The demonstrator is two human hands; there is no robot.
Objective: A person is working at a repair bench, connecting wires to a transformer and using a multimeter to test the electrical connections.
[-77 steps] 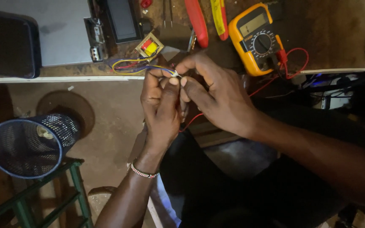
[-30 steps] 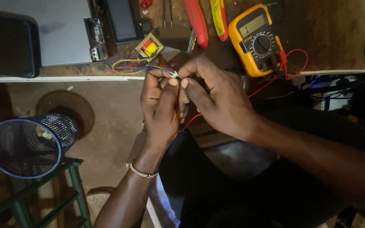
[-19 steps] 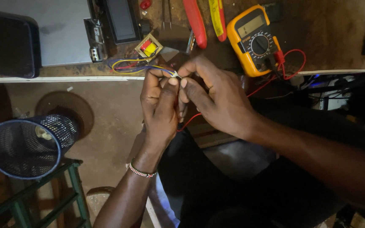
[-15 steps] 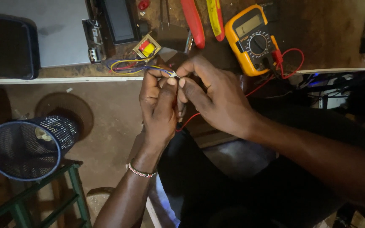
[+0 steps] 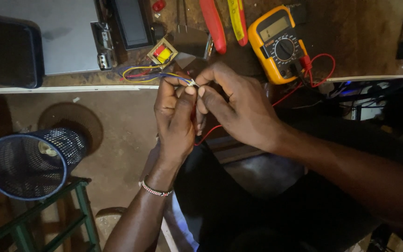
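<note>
My left hand (image 5: 176, 119) and my right hand (image 5: 236, 105) meet at the bench edge, fingertips pinched together on the bare ends of thin coloured wires (image 5: 141, 73). Those yellow, blue and red wires run left to a small transformer (image 5: 162, 52) with a red and yellow winding. A red probe lead (image 5: 208, 133) hangs under my hands and runs to a yellow multimeter (image 5: 278, 44) just right of my right hand. A beaded bracelet circles my left wrist.
On the bench lie red-handled pliers (image 5: 213, 25), a red and yellow screwdriver (image 5: 237, 18), a grey metal case (image 5: 57, 37) and a black box (image 5: 8, 51). A blue mesh bin (image 5: 29, 161) sits on a green frame (image 5: 43, 217) at lower left.
Both hands stay pinched on the wire ends. Only slight finger shifts and a small camera drift show.
</note>
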